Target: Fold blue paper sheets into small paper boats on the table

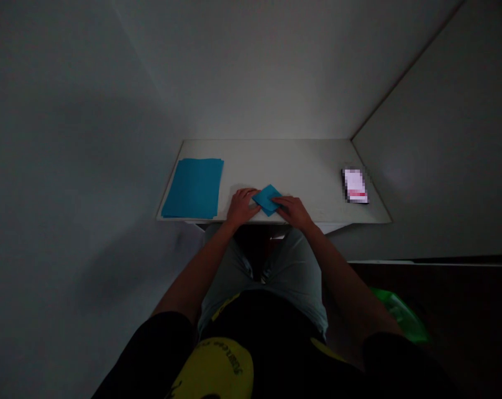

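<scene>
We have the **left hand** and **right hand** low at the near edge of the table, palms down and close together. Between them, at the centre of the frame, lies a **folded blue paper**, a small tilted diamond-like shape whose corners meet both hands. The left hand is curved, its fingers over the paper's left side. The right hand lies flatter, its fingers reaching over the right side. Neither hand is spread wide, but we cannot tell whether either is pinching the paper or only pressing it to the table.

We judge the step in hand to be folding or creasing this paper against the table. Any next move calls for at least one hand to ease off, since together they cover much of the paper's edge.

To the left, a **blue paper stack** lies squared near the table's left end, well apart from the hands. At the right end sits a **pixelated object**, too blurred to name. Below the table we see the person's **shorts** and **black shirt**, and at lower right a **green bag**.
</scene>
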`<state>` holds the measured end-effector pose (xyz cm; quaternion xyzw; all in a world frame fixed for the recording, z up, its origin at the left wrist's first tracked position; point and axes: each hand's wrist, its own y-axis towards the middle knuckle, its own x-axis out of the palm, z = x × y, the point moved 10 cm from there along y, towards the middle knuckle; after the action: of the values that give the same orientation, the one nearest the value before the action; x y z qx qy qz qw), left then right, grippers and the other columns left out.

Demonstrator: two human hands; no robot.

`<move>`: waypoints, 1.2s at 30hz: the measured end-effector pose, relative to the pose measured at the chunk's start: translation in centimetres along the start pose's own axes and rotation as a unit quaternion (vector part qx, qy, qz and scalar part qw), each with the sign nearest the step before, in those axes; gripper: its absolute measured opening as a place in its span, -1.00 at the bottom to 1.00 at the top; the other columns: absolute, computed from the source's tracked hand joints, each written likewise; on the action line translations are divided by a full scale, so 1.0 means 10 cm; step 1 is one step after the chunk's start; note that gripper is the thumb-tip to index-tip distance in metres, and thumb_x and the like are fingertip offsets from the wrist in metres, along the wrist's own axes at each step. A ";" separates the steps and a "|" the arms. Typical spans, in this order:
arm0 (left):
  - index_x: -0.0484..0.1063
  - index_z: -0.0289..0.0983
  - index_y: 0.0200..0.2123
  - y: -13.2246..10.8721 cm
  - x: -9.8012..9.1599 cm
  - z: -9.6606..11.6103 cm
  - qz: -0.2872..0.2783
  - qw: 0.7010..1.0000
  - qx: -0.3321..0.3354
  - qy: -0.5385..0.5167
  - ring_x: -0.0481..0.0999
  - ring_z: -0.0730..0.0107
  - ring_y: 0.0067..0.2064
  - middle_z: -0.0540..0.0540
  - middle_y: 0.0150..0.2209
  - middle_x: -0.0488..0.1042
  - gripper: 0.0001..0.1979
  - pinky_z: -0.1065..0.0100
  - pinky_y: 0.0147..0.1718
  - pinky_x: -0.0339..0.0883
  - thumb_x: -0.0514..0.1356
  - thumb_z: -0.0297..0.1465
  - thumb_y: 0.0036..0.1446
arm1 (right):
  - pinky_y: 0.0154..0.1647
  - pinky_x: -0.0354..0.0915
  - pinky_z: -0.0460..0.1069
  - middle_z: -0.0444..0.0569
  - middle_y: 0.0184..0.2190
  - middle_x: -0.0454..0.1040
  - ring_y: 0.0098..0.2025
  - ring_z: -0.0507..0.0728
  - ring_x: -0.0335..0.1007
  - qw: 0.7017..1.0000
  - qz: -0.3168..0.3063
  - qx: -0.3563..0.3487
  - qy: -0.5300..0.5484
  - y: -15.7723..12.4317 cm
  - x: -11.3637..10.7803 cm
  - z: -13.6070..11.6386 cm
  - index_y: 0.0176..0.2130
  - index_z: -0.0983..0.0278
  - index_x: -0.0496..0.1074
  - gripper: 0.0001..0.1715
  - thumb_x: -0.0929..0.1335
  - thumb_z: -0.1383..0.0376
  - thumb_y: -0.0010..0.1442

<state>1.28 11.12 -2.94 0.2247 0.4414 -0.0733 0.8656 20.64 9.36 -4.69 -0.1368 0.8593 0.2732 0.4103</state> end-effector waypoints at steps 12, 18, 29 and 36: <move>0.65 -0.15 -0.06 0.06 0.09 -0.04 -0.017 0.997 -0.051 -0.048 0.62 0.11 0.01 -0.10 -0.10 0.71 -0.85 0.04 0.14 0.35 0.35 -0.27 0.37 | -0.07 0.42 0.11 -0.01 -0.17 0.67 -0.24 0.19 0.57 0.985 0.069 0.159 0.006 -0.09 -0.20 0.35 0.16 0.16 0.59 -0.62 0.38 0.12 0.45; 0.58 -0.13 0.13 0.10 0.13 0.01 -0.010 0.997 -0.049 -0.052 0.62 0.14 0.00 -0.15 0.02 0.64 -0.71 0.09 0.10 0.38 0.32 -0.39 0.36 | 0.07 0.38 0.22 0.09 0.13 0.60 0.05 0.32 0.50 0.990 0.058 0.112 -0.071 -0.06 -0.18 0.14 0.19 0.08 0.62 -0.60 0.31 0.20 0.49; 0.37 -0.04 0.44 -0.35 0.26 0.37 -0.151 0.978 0.141 -0.014 0.22 -0.01 0.54 -0.14 0.49 0.33 -0.27 -0.10 0.53 -0.04 0.43 -0.19 0.24 | 0.31 0.20 0.33 0.06 0.47 0.37 0.35 0.46 0.31 0.993 -0.064 0.013 -0.098 -0.37 -0.04 -0.11 0.49 0.08 0.32 -0.01 0.53 -0.15 0.24; 0.66 -0.07 0.11 -0.25 0.15 0.24 -0.124 0.983 0.031 -0.134 0.63 0.12 0.18 -0.10 0.11 0.69 -0.65 0.02 0.25 0.44 0.27 -0.44 0.32 | 0.24 0.35 0.30 -0.01 0.05 0.71 0.13 0.33 0.58 0.994 -0.022 0.073 0.077 -0.34 -0.17 0.00 0.09 0.04 0.68 -0.65 0.39 0.12 0.40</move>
<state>3.08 7.91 -3.77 0.1832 0.3433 -0.2237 0.8936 23.29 6.63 -4.59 -0.1458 0.9027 0.1897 0.3576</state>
